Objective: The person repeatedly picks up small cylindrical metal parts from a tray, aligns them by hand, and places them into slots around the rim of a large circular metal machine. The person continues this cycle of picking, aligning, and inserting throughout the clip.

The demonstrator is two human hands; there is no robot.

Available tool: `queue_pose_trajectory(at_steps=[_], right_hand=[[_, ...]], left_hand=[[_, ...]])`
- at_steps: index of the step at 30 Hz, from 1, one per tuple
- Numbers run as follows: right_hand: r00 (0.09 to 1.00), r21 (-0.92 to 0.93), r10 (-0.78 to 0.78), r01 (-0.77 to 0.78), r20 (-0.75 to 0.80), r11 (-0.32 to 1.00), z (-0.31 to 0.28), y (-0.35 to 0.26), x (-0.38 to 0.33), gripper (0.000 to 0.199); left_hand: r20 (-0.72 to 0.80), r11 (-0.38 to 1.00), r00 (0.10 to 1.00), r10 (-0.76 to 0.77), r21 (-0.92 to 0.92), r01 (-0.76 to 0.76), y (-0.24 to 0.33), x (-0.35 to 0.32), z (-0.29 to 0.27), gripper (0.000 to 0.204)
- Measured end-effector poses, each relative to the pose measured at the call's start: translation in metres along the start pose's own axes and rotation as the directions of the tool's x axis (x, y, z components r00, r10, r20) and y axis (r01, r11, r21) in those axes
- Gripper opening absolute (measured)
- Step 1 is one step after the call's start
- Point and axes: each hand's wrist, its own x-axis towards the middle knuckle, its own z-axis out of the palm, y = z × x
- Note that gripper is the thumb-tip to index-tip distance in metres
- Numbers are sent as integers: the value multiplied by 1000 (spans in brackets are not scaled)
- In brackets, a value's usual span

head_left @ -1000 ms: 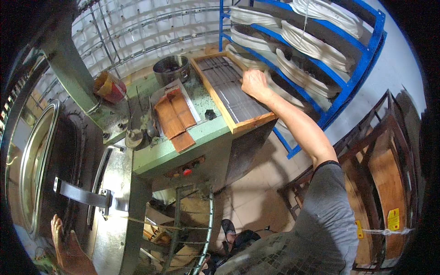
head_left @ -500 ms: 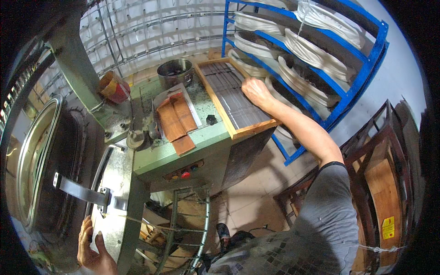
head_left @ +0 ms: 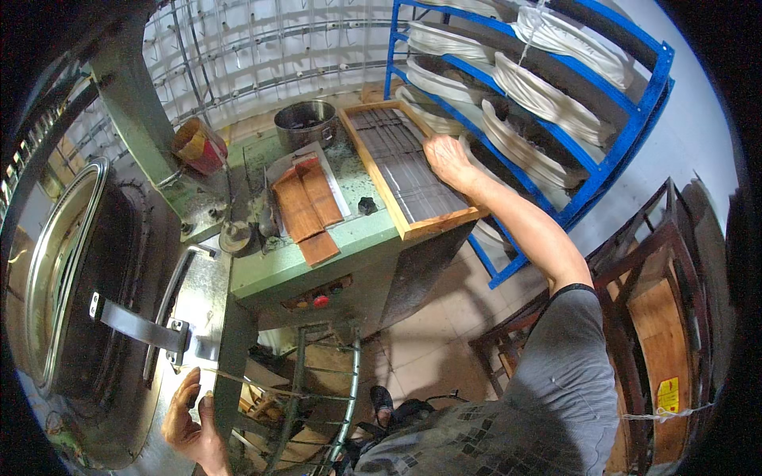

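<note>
My right hand (head_left: 448,161) is closed at the right side of a shallow wooden tray (head_left: 371,168). Its fingers are curled down over dark grey strips (head_left: 401,163) that lie in rows inside, and what they pinch is hidden. My left hand (head_left: 190,424), slightly curved with thumb and fingers apart, holds nothing. It hovers over the bright metal plate (head_left: 208,293) at lower left, below a curved metal bracket (head_left: 143,329) and a long bar handle (head_left: 176,289).
The tray rests on a green machine bench (head_left: 270,274) beside brown leather-like pieces (head_left: 305,202), a steel pot (head_left: 305,125) and a red-yellow can (head_left: 198,148). A blue rack (head_left: 627,166) with white bundles (head_left: 548,99) stands behind. A dark wooden frame (head_left: 627,309) leans at right.
My left hand has moved to the right, away from the bar handle's lower end. My right hand stays at the tray, nearly unmoved.
</note>
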Motion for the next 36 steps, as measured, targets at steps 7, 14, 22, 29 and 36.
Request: queue_pose_trajectory(at_steps=[7, 14, 22, 29, 36], right_hand=[[999, 29, -4, 3, 32, 1000, -4, 5, -2, 4], [985, 64, 68, -79, 160, 995, -2, 22, 7, 13], [954, 281, 163, -232, 250, 931, -7, 38, 16, 15], [910, 458, 240, -382, 339, 803, -9, 45, 29, 22], [839, 815, 185, -542, 512, 205, -65, -31, 48, 14]], left_hand=[[16, 997, 998, -62, -38, 63, -5, -10, 4, 16], [44, 989, 993, -114, -93, 118, -3, -11, 12, 21], [78, 969, 972, -220, -99, 227, 17, -2, 47, 16], [179, 935, 954, -242, -220, 278, 27, 11, 78, 21], [364, 731, 886, -286, -516, 447, 59, 44, 165, 41]])
